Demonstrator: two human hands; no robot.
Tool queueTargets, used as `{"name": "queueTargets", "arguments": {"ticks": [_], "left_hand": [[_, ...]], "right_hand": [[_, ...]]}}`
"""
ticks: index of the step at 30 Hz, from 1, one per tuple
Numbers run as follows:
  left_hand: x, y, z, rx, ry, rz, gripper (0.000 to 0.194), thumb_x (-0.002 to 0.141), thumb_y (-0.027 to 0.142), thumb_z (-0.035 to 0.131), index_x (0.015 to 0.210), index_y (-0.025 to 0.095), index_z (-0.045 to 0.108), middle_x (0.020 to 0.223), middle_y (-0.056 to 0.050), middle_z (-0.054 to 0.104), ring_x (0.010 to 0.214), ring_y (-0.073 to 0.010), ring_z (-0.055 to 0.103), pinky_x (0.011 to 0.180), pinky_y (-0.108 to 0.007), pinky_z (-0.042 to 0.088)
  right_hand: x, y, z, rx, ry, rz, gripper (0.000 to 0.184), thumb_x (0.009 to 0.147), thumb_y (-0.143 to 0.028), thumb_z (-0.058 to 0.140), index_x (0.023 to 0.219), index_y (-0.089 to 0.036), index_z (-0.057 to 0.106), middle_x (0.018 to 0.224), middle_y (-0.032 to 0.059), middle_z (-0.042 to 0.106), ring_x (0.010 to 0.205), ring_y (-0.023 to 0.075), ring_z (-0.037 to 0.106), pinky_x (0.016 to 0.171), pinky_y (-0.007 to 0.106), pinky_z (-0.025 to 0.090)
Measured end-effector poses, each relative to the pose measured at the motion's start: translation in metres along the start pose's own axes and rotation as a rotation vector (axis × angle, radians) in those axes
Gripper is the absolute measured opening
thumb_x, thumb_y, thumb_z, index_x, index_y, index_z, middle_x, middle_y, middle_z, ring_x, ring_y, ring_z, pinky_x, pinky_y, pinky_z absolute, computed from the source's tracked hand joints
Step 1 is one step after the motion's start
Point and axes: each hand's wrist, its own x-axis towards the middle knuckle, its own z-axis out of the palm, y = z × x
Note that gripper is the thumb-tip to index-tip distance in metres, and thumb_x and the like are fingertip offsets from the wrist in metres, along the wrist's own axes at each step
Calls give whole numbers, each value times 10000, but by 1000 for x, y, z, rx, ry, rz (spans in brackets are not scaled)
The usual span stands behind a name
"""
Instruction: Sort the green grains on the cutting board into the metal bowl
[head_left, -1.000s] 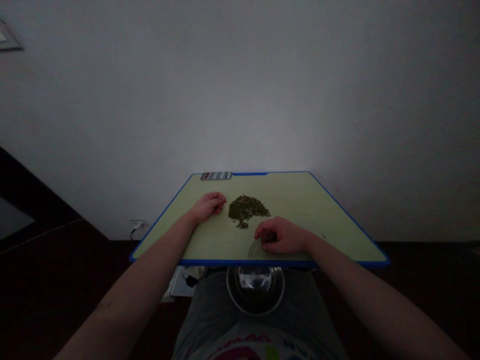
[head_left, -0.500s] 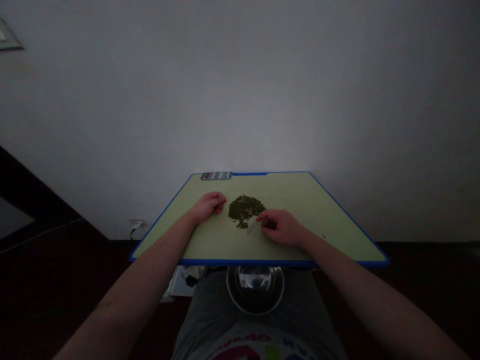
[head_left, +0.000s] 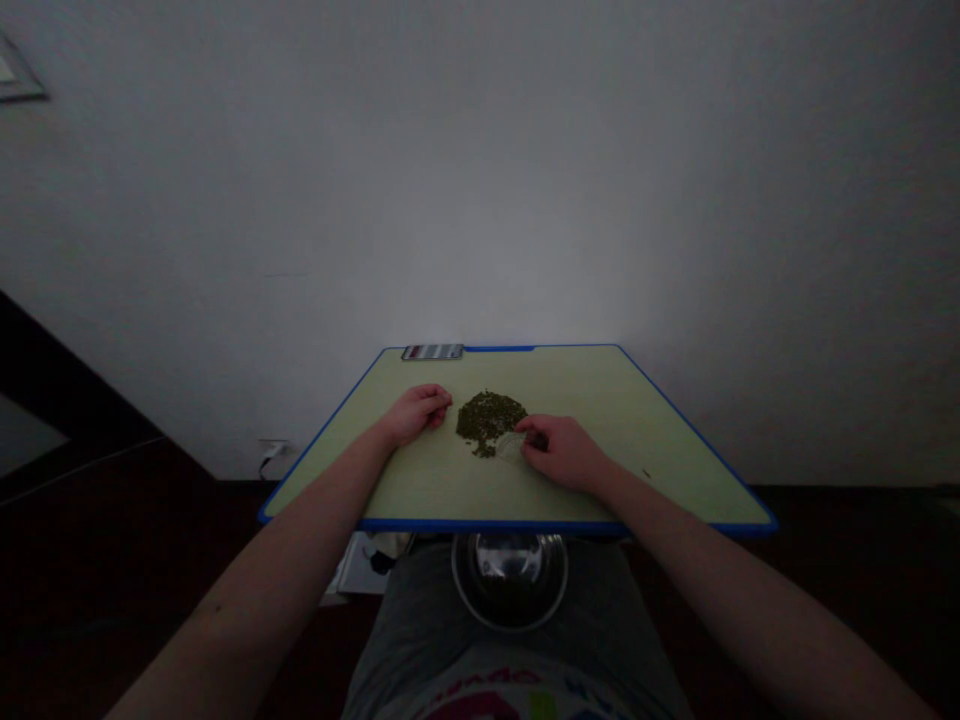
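Observation:
A pile of small dark green grains [head_left: 489, 417] lies in the middle of a pale green board with a blue rim [head_left: 420, 523]. My right hand [head_left: 561, 452] is closed on a small clear cup [head_left: 511, 445] and presses it against the pile's near right edge. My left hand [head_left: 415, 411] rests on the board just left of the pile with its fingers curled under; whether it holds anything is hidden.
A steel bowl [head_left: 510, 583] sits on my lap below the board's near edge. A phone-like flat thing [head_left: 432, 351] lies at the board's far left edge. A white wall stands close behind. The floor on both sides is dark.
My right hand has carried the clear cup from the board's near edge up to the pile. The left hand has stayed still.

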Motion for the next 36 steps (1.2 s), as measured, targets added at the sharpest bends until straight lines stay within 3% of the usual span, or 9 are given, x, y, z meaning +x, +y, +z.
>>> {"name": "queueTargets", "arguments": {"ticks": [19,29,36], "left_hand": [[3,-5,-5,-9,-25,12,183,667,284,620,683,141,506,487,40,474,394,-56,423,395,-192,302],[2,-5,-5,-2,-33,22,175,677,287,608,684,140,513,497,33,485,399,-56,426,395,-191,289],[2,-3,-2,-5,-9,15,185,655,287,625,672,137,518,463,37,469,386,-57,415,388,-191,285]], "right_hand": [[0,-3,0,51,-33,-43,299,731,-182,515,1014,-170,612,668,2,606,595,113,534,603,236,390],[-1,-4,-1,99,-108,-38,322,739,-190,519,1047,-182,613,740,19,626,626,119,529,619,242,394],[0,-5,0,79,-153,-107,330,765,-205,517,1081,-199,611,729,14,619,628,121,511,623,242,381]]}}
